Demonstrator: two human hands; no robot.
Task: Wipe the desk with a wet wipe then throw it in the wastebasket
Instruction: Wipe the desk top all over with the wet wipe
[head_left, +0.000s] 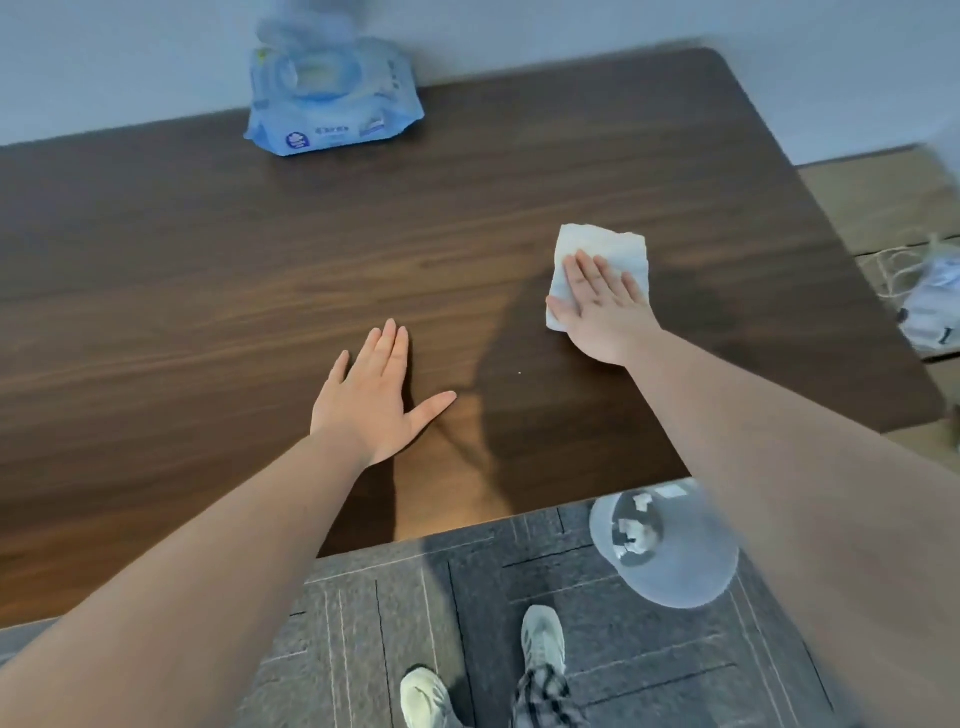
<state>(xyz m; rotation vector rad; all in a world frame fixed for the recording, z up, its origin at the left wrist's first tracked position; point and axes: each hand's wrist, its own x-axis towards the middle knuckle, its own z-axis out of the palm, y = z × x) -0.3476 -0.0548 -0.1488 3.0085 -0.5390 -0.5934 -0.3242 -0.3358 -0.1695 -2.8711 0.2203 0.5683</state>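
Observation:
A dark wooden desk fills most of the view. My right hand lies flat on a white wet wipe on the right part of the desk, fingers pressing it down. My left hand rests palm down on the desk near the front edge, fingers spread, holding nothing. A pale translucent wastebasket stands on the floor just below the desk's front edge, under my right forearm, with crumpled white wipes inside. A darker damp patch shows on the wood around the wipe.
A blue pack of wet wipes with its lid open sits at the desk's back edge by the wall. Grey patterned carpet and my two shoes lie below. Cardboard and a plastic bag lie on the floor to the right.

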